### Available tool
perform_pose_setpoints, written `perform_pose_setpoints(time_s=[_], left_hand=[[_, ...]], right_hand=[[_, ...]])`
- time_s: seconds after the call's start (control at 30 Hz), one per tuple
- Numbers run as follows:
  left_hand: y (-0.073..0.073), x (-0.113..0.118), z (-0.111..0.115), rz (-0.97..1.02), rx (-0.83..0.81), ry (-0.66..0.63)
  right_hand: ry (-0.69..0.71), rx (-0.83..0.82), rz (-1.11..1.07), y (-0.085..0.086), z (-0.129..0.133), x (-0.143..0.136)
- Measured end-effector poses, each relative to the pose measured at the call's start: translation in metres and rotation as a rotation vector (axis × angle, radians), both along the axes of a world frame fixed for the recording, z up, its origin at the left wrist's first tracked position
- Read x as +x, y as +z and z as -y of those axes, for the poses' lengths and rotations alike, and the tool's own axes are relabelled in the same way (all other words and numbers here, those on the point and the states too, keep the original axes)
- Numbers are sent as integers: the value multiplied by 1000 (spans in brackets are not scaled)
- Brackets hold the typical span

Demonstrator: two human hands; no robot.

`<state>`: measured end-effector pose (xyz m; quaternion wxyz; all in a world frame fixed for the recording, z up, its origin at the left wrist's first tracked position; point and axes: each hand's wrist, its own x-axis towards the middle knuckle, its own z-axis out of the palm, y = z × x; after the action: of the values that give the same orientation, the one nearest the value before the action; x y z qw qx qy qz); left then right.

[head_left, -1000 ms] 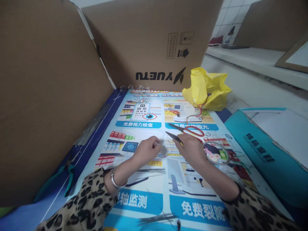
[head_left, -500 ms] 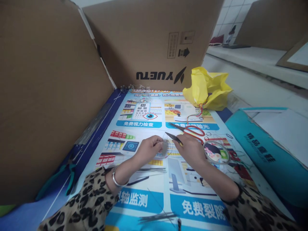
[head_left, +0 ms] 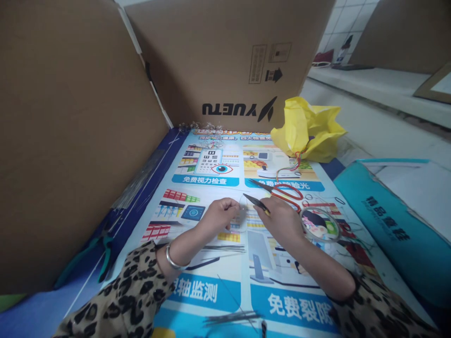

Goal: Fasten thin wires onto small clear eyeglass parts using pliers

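Note:
My left hand (head_left: 221, 215) is closed in a pinch, thumb against curled fingers, on a thin wire (head_left: 241, 201) that curves up and to the right; its full shape is too faint to follow. My right hand (head_left: 282, 218) is wrapped round small pliers (head_left: 256, 203) with dark pointed jaws and a bit of yellow on the handle. The jaws point up and left, near the wire; I cannot tell whether they touch it. Just beyond my right hand lie red-handled scissors (head_left: 287, 190). Beside its wrist is a round clear dish (head_left: 336, 230).
Cut wires (head_left: 229, 317) lie in front. Teal-handled pliers (head_left: 105, 256) rest at the left, below a tall cardboard panel (head_left: 70, 117). At the back right sits crumpled yellow paper (head_left: 306, 129) with coloured cords. A teal box (head_left: 373, 206) stands on the right.
The whole view has shifted slightly. Both hands keep nearly the same place and grip, and the pliers remain close to the wire.

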<state>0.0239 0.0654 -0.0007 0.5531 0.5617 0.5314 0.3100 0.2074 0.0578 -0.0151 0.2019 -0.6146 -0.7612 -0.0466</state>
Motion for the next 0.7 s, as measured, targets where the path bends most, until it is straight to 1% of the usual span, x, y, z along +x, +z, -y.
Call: perform_pose_setpoints(time_s=[0.47,0.6,0.7], left_hand=[[-1,1,1,74,-30,36],[-1,0,0,100,-3,50],[-1,-1,-2,114,15,58]], right_hand=[[2,-53,-48,-2,-1,0],[50,-21,-105,-4,-3,2],[77,36,-148,-7,-5,5]])
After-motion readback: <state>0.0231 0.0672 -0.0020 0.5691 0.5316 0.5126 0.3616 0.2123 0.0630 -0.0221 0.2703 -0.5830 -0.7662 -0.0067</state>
